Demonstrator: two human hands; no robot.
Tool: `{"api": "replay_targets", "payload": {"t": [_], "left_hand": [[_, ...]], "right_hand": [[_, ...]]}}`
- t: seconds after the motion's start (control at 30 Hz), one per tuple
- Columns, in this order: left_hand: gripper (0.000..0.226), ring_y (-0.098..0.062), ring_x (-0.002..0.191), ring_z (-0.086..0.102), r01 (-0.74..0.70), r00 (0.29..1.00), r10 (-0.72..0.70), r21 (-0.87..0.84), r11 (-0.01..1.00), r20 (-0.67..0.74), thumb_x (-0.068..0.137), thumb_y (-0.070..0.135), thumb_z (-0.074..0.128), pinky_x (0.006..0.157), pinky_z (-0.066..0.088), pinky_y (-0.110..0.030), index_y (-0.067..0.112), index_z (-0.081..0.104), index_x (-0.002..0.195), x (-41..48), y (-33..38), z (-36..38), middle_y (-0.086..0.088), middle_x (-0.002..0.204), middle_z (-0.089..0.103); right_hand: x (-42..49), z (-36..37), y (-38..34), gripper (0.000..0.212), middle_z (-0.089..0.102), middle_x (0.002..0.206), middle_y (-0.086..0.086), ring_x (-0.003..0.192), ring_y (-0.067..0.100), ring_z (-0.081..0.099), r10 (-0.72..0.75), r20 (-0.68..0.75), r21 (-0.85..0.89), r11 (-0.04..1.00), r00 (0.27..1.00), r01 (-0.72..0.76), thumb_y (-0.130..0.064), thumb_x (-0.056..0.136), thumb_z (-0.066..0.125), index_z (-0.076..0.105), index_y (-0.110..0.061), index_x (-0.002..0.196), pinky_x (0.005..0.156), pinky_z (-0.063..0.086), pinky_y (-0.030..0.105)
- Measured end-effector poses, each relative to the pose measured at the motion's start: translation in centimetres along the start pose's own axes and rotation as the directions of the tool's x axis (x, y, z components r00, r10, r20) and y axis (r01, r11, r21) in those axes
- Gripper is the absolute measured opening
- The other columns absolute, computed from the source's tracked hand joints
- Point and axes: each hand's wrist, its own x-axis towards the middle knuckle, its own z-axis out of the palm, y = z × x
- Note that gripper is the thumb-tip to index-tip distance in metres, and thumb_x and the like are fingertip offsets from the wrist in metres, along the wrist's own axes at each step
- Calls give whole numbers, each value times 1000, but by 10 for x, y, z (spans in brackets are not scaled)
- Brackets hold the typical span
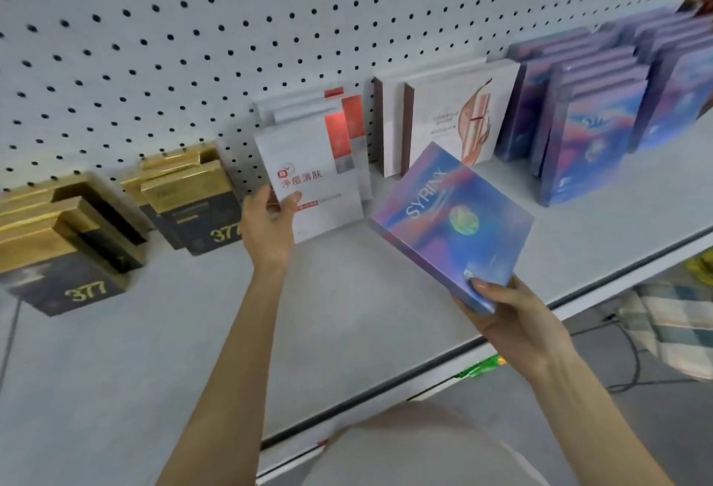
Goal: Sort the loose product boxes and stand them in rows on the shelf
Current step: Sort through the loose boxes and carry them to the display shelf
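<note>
At the white shelf (347,312), both bare arms reach forward. The left hand (270,223), arm extended, grips the lower left edge of the front white-and-red box (308,177), thumb on its face; that box stands upright at the head of its row. The right hand (513,316), nearer the shelf's edge, pinches the near corner of a blue SYRINX box (451,219), thumb on top. It tilts face-up, just beside the white-and-red box, with matching blue boxes (590,130) standing at right. Gold-and-black 377 boxes (69,246) stand at left.
</note>
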Motion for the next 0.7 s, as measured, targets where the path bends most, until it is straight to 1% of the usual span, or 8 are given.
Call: {"api": "replay_targets", "payload": {"t": [0.1,0.23,0.33,0.43,0.5,0.57,0.63,0.7], "left_hand": [[25,-18,97,65,-3,1000,3,0,1000,-11,87,26,67,82,56,-34,20,64,112,8,-3,5,-6,118,64],[32,-17,104,62,44,997,-46,-35,998,-66,87,26,67,85,56,-36,19,55,115,2,-1,12,-4,121,60],[45,-16,108,54,97,974,-116,-104,990,-193,87,24,67,91,52,-35,13,43,124,-22,10,13,-5,122,52],[32,-14,100,57,106,954,-150,-176,979,-259,94,24,58,86,49,-22,16,44,121,-76,31,18,-2,111,58],[17,-16,90,62,136,975,-178,-280,950,-130,95,25,55,78,49,-16,21,49,111,-118,46,30,-5,99,64],[13,-19,82,65,240,968,-191,-384,892,161,93,28,57,74,52,-21,21,52,103,-158,64,53,-6,92,67],[30,-18,80,69,332,890,-155,-377,864,428,81,40,58,73,55,-26,18,56,101,-193,80,84,-5,91,70],[40,-18,84,70,340,849,-114,-367,866,517,73,42,64,73,57,-31,12,58,99,-221,99,117,-7,93,72]], "right_hand": [[4,-4,-2,48,72,105,6,92,19,71,-31,-22,29,999,999,32,5,74,54,60,-10,119,72,57,27],[7,-10,-1,30,72,109,-1,97,16,70,-70,-59,103,992,996,76,-13,85,52,62,-17,114,73,58,28],[10,-19,3,36,63,129,2,112,18,64,-44,-39,174,983,998,50,-20,89,52,58,-16,123,79,56,30],[12,-31,1,44,62,130,8,115,22,62,-29,26,117,993,999,26,-13,90,47,53,-9,133,87,54,31],[14,-42,-7,49,61,130,12,118,25,60,-22,71,62,998,997,17,-10,84,60,54,-6,133,91,52,33],[15,-56,-20,66,61,128,14,116,26,61,-2,126,40,999,992,-4,-14,66,82,59,-6,128,91,52,34],[16,-75,-36,72,64,124,14,112,27,63,3,150,38,999,989,-9,-14,57,87,62,-5,123,89,53,34],[10,-95,-60,69,64,122,17,111,28,62,-3,183,-12,1000,983,5,-13,59,86,61,-1,122,90,52,34]]}}
